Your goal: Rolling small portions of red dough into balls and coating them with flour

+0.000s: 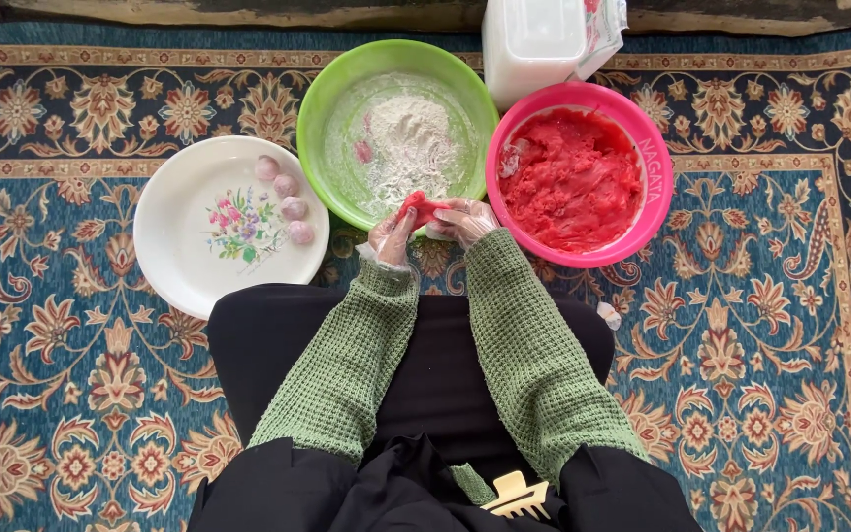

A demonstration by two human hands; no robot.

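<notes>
Both hands are together over the near rim of the green bowl (398, 133), the left hand (391, 236) and right hand (463, 221) closed around 1 small red lump (419, 207) pinched between the fingertips; thin clear gloves seem to cover both. The lump sits just above the carpet (760, 345), between the green bowl, which holds white flour, and the pink bowl (579, 185), which is full of the same red paste. To the left, 4 pale, floured balls (285, 200) lie in a line on the right edge of the white plate (227, 227), which has a flower print at its middle. A white tub (534, 44) stands beyond the 2 bowls. Judging by the finished balls, shaping this one well calls for light, even pressure and steady turning in the fingers, so that the paste closes into a smooth round without cracks. Keeping the piece close to the size of the 4 on the plate would make them match. Working right over the flour keeps any crumbs off the carpet, and a thin dusting should stop the gloves sticking.
</notes>
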